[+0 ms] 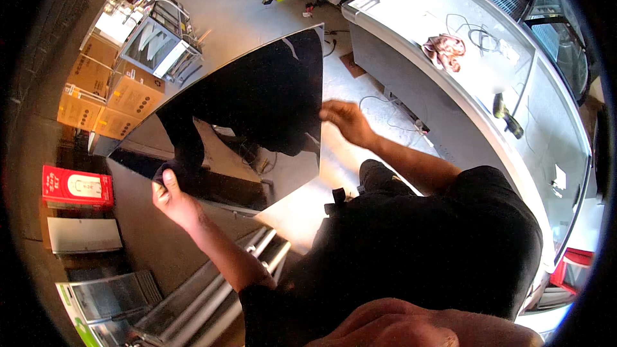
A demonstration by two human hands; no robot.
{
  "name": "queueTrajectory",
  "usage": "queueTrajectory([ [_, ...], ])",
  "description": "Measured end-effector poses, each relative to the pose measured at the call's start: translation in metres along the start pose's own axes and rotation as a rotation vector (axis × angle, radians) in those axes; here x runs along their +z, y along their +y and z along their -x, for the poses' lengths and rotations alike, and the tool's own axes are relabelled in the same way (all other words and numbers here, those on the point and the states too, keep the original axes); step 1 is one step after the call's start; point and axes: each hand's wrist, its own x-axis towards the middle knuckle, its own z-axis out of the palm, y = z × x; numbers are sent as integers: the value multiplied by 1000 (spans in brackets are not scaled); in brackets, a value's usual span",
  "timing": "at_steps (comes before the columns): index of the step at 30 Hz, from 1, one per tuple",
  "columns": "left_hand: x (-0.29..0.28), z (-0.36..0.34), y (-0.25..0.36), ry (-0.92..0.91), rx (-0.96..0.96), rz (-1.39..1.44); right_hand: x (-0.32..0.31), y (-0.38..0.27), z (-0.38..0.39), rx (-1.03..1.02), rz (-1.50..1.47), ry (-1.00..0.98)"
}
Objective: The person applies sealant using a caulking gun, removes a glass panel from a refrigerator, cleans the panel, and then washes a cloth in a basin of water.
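A large dark glass panel (257, 83) with a shiny, reflecting surface stands tilted in front of me. My left hand (177, 204) grips its lower left edge, thumb on the near face and fingers curled round. At the panel's right edge, my right hand (350, 122) is closed, its fingertips bent around the rim. Reflections of a dark shape and of floor items show in the glass. How the panel's far side is supported is hidden.
To the right, a long white-rimmed display case (411, 51) has a crumpled cloth (445, 51), a black cable (485, 42) and a cordless drill (508, 115) on it. Cardboard boxes (132, 93), a red box (77, 186) and metal rails (212, 299) stand at left.
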Motion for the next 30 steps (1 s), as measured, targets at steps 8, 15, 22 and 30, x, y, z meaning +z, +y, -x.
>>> queueTrajectory([
  [8, 103, -198, -84, -99, -13, -12, 0, 52, -231, 5, -159, -72],
  [15, 160, -359, -183, -295, 23, -125, -24, 73, -453, -146, -419, 142],
  [22, 237, -523, -284, -194, 28, 43, 55, 241, -540, 156, 10, -116],
  [30, 306, -723, -391, -90, -215, 344, 84, 456, -640, 167, 238, -169],
])
